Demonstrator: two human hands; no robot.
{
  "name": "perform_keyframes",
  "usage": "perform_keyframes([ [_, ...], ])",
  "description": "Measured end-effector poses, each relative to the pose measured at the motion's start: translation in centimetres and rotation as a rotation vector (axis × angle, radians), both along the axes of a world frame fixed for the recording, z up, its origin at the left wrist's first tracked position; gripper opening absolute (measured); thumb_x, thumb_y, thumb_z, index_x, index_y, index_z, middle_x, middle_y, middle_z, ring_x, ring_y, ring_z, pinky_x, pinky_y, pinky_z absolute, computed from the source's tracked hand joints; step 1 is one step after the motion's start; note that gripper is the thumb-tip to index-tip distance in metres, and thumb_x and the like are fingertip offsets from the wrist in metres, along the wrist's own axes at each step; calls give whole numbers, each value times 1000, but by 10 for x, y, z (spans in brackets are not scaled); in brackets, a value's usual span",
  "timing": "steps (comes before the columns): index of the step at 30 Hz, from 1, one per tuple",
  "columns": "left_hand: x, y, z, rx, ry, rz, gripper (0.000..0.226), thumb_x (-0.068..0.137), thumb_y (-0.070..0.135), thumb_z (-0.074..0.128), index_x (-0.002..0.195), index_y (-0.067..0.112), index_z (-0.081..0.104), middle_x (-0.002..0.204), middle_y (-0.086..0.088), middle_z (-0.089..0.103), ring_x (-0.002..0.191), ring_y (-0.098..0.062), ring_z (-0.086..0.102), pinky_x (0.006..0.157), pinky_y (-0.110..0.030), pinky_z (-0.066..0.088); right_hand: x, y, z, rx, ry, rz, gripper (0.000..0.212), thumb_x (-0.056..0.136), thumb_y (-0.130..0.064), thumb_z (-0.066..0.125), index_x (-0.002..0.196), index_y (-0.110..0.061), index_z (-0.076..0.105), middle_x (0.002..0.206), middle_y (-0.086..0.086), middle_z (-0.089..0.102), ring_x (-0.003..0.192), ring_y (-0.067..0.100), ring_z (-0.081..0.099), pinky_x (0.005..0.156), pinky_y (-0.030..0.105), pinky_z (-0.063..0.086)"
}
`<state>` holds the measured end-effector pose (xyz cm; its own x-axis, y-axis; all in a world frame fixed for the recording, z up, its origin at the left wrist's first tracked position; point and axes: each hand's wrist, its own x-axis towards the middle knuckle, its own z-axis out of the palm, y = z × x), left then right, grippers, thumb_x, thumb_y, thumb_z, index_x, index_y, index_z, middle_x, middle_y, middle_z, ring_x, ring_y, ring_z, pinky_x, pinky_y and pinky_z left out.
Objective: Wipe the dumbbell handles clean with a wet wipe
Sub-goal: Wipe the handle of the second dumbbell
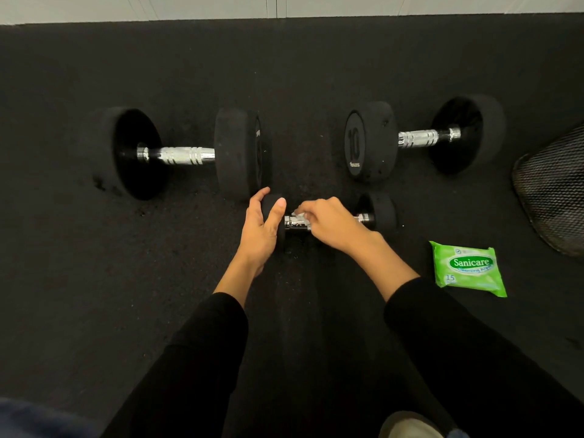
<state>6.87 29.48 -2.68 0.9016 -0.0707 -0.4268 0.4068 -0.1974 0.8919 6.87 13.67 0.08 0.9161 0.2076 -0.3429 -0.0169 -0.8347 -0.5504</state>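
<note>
Leftmost, a large black dumbbell [177,153] lies on the black rubber floor [94,279]. Next, the left hand [262,226] grips the left head of the small dumbbell [384,213], with the thumb over the front and the fingers curled behind. This dumbbell lies at centre, nearest the person. On its chrome handle, the right hand [335,222] pinches a white wet wipe [298,216] against the metal. Farther right lies a second large dumbbell marked 10 [369,143], then a green Sanicare wipes pack [469,267] and a black mesh object [553,191].
</note>
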Motion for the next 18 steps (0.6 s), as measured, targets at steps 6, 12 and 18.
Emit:
perform_keyframes([
  [6, -1, -1, 0, 5, -3, -4, 57, 94, 47, 50, 145, 33, 28, 153, -3, 31, 138, -20, 33, 107, -34, 34, -36, 4, -8, 37, -150, 61, 41, 96, -3, 44, 135, -13, 50, 146, 2, 44, 140, 11, 30, 114, 24, 13],
  [12, 0, 0, 0, -2, 5, 8, 59, 91, 51, 52, 143, 35, 30, 148, -3, 36, 133, -22, 40, 109, -47, 39, -22, -8, -12, -8, -170, -20, 35, 98, -9, 43, 131, -16, 55, 133, 4, 58, 129, 16, 47, 116, 33, 11],
  [18, -1, 0, 1, -15, 16, 3, 60, 89, 54, 54, 143, 37, 31, 148, -4, 36, 133, -24, 42, 107, -48, 40, -14, 20, -20, -17, -160, -156, 29, 97, -11, 44, 122, -12, 60, 113, 9, 66, 112, 26, 58, 114, 36, 25],
])
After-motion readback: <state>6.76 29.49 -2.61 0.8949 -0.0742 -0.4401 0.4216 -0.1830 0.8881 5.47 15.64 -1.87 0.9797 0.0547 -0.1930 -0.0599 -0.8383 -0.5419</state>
